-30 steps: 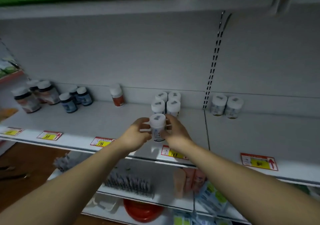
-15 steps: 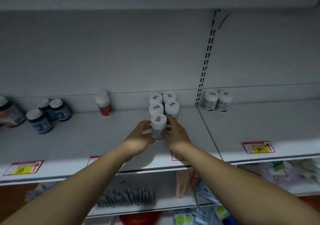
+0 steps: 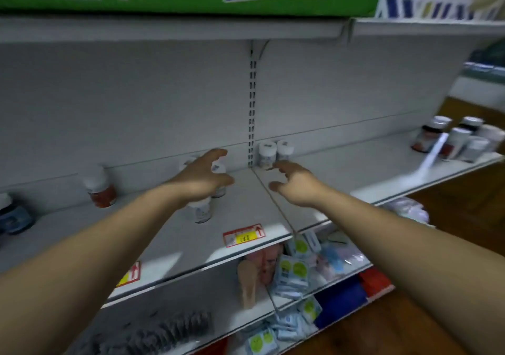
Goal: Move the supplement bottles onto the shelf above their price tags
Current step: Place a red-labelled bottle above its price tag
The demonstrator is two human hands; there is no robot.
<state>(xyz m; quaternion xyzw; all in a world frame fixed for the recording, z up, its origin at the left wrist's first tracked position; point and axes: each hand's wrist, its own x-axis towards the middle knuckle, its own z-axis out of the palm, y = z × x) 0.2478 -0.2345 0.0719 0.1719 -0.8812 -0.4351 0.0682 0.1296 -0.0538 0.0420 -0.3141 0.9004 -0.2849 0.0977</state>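
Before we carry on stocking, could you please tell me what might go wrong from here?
The left hand hangs open right over the clustered white bottles; a careless sweep could topple them into each other. The right hand is spread close to the pair of bottles behind it and might knock one over.

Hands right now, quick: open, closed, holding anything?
Left hand: open, fingers spread over the white bottles, gripping nothing.
Right hand: open, holding nothing.
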